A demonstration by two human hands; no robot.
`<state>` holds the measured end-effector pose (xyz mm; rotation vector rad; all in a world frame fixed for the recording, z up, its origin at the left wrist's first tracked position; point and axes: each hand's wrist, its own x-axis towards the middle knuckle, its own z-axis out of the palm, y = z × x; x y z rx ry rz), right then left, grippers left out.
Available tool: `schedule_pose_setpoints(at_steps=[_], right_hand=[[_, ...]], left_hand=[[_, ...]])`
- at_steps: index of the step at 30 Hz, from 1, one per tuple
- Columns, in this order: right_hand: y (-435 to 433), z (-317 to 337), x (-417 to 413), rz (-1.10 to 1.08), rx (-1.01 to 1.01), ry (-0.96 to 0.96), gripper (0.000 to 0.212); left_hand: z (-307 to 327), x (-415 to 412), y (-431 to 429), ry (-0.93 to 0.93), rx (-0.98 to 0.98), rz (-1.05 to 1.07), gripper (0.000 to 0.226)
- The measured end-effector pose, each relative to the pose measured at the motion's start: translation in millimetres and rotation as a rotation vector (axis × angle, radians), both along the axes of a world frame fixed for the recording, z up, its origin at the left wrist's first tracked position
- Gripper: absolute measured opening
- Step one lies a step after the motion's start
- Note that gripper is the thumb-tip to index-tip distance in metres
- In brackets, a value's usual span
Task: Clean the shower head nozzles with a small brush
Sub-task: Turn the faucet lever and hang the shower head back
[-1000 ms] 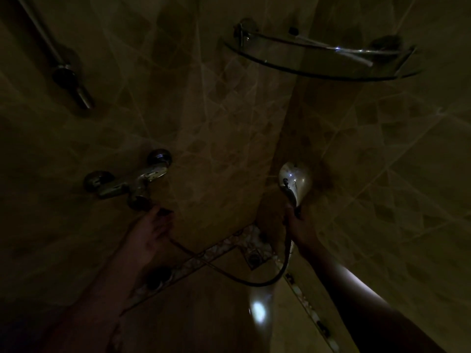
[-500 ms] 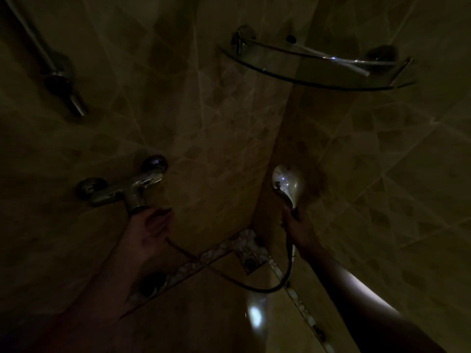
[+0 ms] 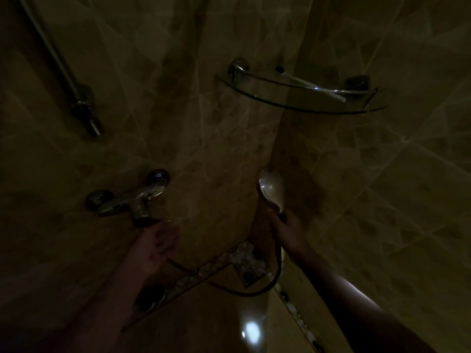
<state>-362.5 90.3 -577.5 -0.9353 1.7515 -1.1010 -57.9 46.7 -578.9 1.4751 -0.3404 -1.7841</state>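
The scene is very dark. My right hand point(image 3: 286, 231) grips the handle of a chrome shower head point(image 3: 272, 188), which points up in the shower corner. Its dark hose point(image 3: 237, 289) loops down and left to the chrome mixer tap point(image 3: 132, 198) on the left wall. My left hand point(image 3: 156, 244) is just below the tap's outlet, fingers curled around the hose end there. A thin white stick-like object, perhaps a brush point(image 3: 313, 87), lies on the glass corner shelf point(image 3: 300, 104) above.
A metal rail point(image 3: 63, 70) runs down the left wall to a bracket. A mosaic tile border point(image 3: 204, 271) and a floor drain point(image 3: 247, 273) lie below. A bright reflection point(image 3: 251, 331) shines on the floor.
The view has tilted so the shelf and tap sit lower in frame. My left hand has closed in under the tap outlet. My right hand keeps hold of the shower head.
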Motion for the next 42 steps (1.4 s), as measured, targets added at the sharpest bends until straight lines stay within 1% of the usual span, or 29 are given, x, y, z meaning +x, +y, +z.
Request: schedule_pose_setpoints(at_steps=[3,4,6,8,9,12,14,15,16,18,20,24,28,30,32,34,38,40,42], right_hand=[[1.2,21.9,11.6,0.045,-0.029,-0.072,0.025],[2.0,31.8,16.6,0.066,-0.044,-0.081,0.025],[2.8,49.4,25.1,0.111,-0.060,-0.114,0.035],[7.2,74.7,35.2,0.175,-0.082,-0.197,0.038],[8.8,87.3,40.1,0.227,-0.098,-0.246,0.037],[11.1,126.0,53.4,0.345,-0.123,-0.381,0.036],[11.5,157.3,61.0,0.421,-0.135,-0.466,0.035],[10.7,170.1,62.6,0.474,-0.130,-0.512,0.036],[11.4,187.5,64.9,0.537,-0.121,-0.556,0.036],[13.1,218.6,67.9,0.661,-0.108,-0.626,0.037],[13.8,243.5,71.1,0.754,-0.110,-0.667,0.038],[13.4,285.1,81.8,0.878,-0.167,-0.720,0.042],[12.4,317.1,92.9,1.018,-0.211,-0.768,0.039],[12.6,333.6,99.8,1.030,-0.256,-0.716,0.038],[14.5,353.9,108.9,0.990,-0.327,-0.600,0.038],[16.9,375.1,117.8,0.911,-0.411,-0.425,0.036],[15.6,407.6,123.7,0.734,-0.588,-0.069,0.041],[13.0,419.2,124.4,0.691,-0.625,0.050,0.043],[7.7,431.0,127.9,0.651,-0.661,0.130,0.042]], left_hand=[[13.9,-15.8,11.9,-0.070,-0.053,-0.145,0.020],[19.6,-23.1,16.2,-0.111,-0.081,-0.202,0.020],[34.3,-37.4,26.6,-0.182,-0.146,-0.304,0.015],[53.0,-49.5,36.4,-0.239,-0.232,-0.391,0.021],[63.8,-54.7,41.6,-0.251,-0.288,-0.450,0.024],[92.1,-66.7,55.1,-0.251,-0.474,-0.746,0.029],[112.6,-71.2,60.6,-0.210,-0.562,-0.852,0.041],[119.9,-72.3,61.7,-0.201,-0.606,-0.873,0.044],[130.2,-73.4,63.1,-0.202,-0.655,-0.888,0.042],[150.6,-74.6,67.4,-0.184,-0.720,-0.905,0.027],[170.8,-75.1,72.0,-0.155,-0.765,-0.878,0.013],[213.7,-65.8,76.0,-0.176,-0.841,-0.848,0.007],[253.1,-52.2,78.7,-0.139,-0.874,-0.783,0.012],[269.3,-46.3,79.0,-0.164,-0.894,-0.723,0.015],[284.1,-41.2,79.2,-0.228,-0.912,-0.649,0.012],[297.5,-35.3,77.3,-0.290,-0.946,-0.550,0.012],[328.3,-24.5,72.5,-0.362,-1.031,-0.388,0.015],[343.0,-18.6,68.3,-0.365,-1.044,-0.302,0.010],[357.8,-12.4,61.6,-0.375,-1.081,-0.269,0.010]])
